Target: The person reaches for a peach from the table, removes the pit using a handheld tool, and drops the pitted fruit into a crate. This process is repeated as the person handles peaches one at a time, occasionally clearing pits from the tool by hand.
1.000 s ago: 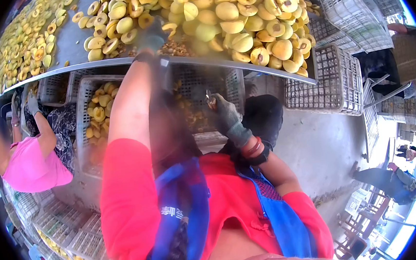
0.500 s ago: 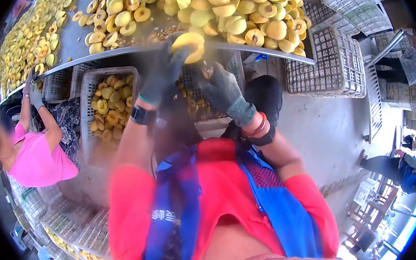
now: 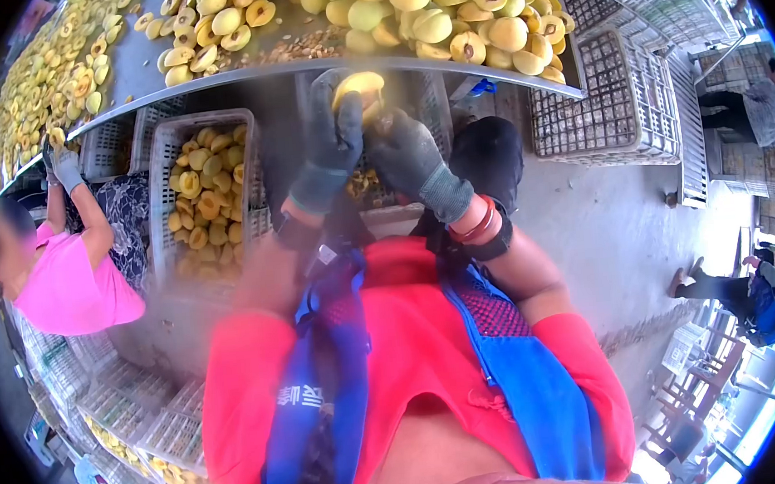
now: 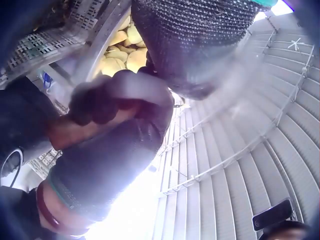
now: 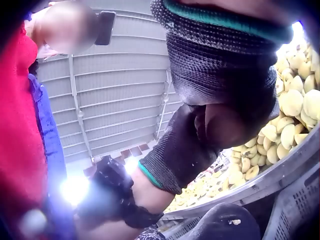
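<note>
In the head view my gloved left hand (image 3: 330, 142) holds a yellow peach half (image 3: 359, 88) up in front of the table edge. Close beside it, my gloved right hand (image 3: 412, 154) has its fingers curled round a small tool with a brown handle (image 4: 95, 127), which shows best in the left wrist view. The tool's tip is hidden at the fruit. Both hands meet in the right wrist view, the right hand (image 5: 225, 75) above and the left hand (image 5: 187, 145) below. Peach halves (image 3: 430, 25) lie heaped on the metal table (image 3: 301, 65).
Loose pits (image 3: 304, 45) lie near the table edge. Under it stands a crate (image 3: 157, 178) of peach halves, with another below my hands. A white crate (image 3: 606, 125) stands to the right. At left a person in pink (image 3: 77, 285) handles fruit; other people are farther right.
My left hand has come back from the table with a peach half and brought it to my right hand. The right hand has shifted slightly up towards it, still gripping the tool.
</note>
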A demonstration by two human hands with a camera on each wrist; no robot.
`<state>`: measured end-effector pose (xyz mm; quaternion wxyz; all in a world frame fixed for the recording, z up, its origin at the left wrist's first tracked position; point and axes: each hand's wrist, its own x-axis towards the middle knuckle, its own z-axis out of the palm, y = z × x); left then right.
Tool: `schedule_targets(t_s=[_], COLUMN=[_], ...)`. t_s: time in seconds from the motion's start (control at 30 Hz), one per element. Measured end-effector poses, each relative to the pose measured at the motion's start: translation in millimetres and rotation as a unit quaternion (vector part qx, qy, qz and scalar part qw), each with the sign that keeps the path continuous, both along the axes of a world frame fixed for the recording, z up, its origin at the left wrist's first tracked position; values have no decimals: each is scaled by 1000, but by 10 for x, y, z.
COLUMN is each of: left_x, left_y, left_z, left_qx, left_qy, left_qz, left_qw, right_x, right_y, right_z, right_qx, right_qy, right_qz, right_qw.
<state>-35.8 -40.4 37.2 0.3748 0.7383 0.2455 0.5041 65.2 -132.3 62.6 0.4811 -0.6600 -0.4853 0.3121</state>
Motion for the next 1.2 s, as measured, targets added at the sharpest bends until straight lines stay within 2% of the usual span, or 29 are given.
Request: schedule_targets(t_s=[0.1, 0.27, 0.37, 0.47, 0.53, 0.67, 0.8, 0.87, 0.97, 1.07, 1.13, 1.2], left_x=[4, 0, -20, -31, -44, -103, -126, -168, -212, -229, -226, -256], left_y=[-75, -80, -83, -29, 13, 34, 2, -38, -12, -14, -43, -44], left_z=[63, 42, 17, -14, -23, -51, -2, 36, 1, 1, -26, -23], left_qx=[-93, -25, -4, 36, 61, 50, 11, -50, -76, -112, -170, -182], left_qy=[-71, -44, -11, 17, 32, 49, 25, -2, -16, -54, -91, -83], left_qz=[-42, 24, 33, 25, 21, 5, -46, -98, -133, -136, -124, -114], left_qw=[992, 998, 999, 999, 997, 998, 999, 994, 988, 983, 973, 973], right_x=[1, -96, -41, -8, -9, 111, 118, 123, 209, 170, 109, 69], right_y=[-8, -9, -8, -17, -22, -88, -88, -74, -108, -83, -68, -37], right_z=[-7, 43, -9, 11, 165, 135, 65, -30, 79, -19, 35, 14], right_qx=[18, 42, 54, -39, -95, -135, -153, -148, -204, -194, -191, -185], right_qy=[-5, -4, -42, 1, 116, 342, 371, 410, 567, 556, 527, 501], right_qz=[-3, -52, -21, 30, 50, 168, 197, 208, 283, 292, 273, 267], right_qw=[1000, 998, 997, 999, 987, 915, 895, 876, 746, 754, 782, 802])
